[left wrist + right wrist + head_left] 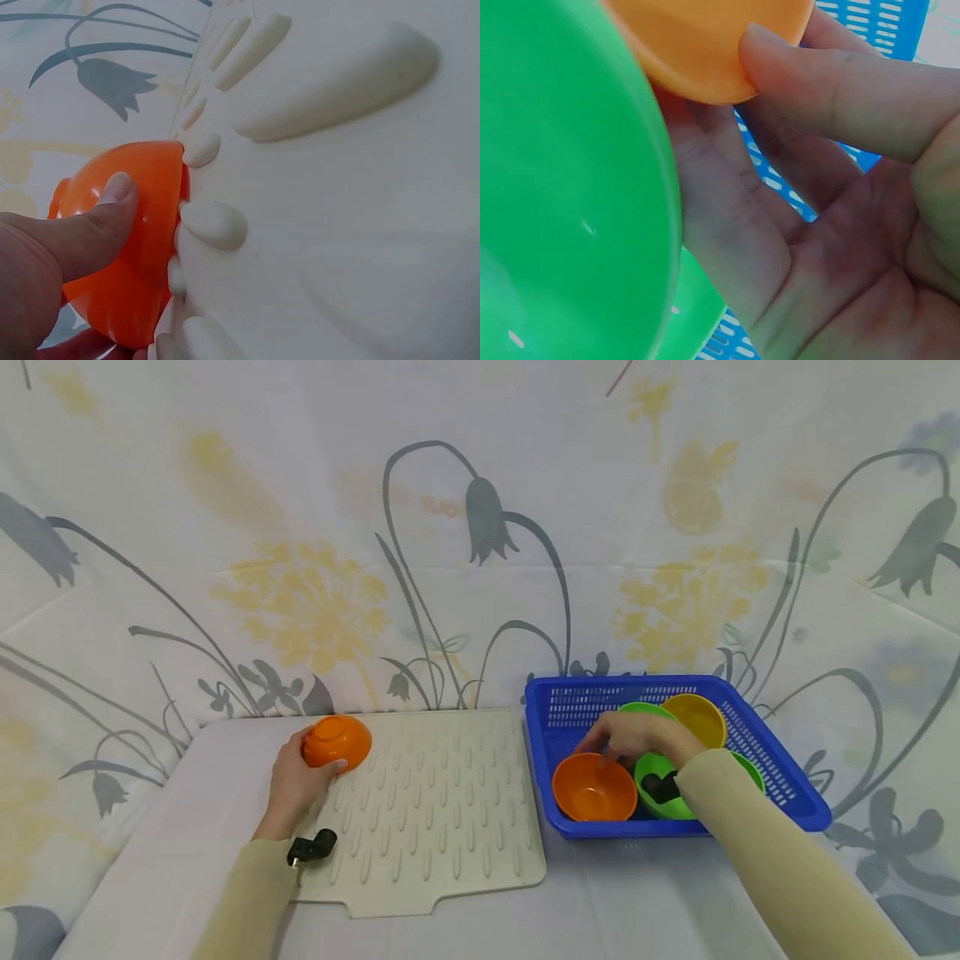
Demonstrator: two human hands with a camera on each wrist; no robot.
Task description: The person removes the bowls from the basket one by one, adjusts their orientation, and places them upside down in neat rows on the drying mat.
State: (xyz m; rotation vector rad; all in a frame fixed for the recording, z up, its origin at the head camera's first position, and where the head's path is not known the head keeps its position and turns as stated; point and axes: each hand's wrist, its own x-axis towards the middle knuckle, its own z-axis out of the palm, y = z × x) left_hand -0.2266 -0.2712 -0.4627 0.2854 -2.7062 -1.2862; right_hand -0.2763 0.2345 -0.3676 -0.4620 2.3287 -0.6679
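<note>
An orange bowl (339, 742) sits upside down at the far left of the cream ridged mat (420, 810), its rim against the ridges in the left wrist view. My left hand (295, 783) grips it from the left, thumb (112, 217) across its side and fingers partly hidden behind. In the blue basket (551, 814), my right hand (630, 735) pinches the rim of a second orange bowl (595, 789), which faces upward. The right wrist view shows the thumb (817, 86) inside that rim, with a green bowl (570, 180) close beside the fingers.
Behind and beside the right hand, the basket also holds a yellow bowl (697, 720) and several green bowls, partly covered by the hand and sleeve. The mat and basket stand side by side on a white cloth (600, 893). A flower-patterned cloth (480, 610) rises behind them.
</note>
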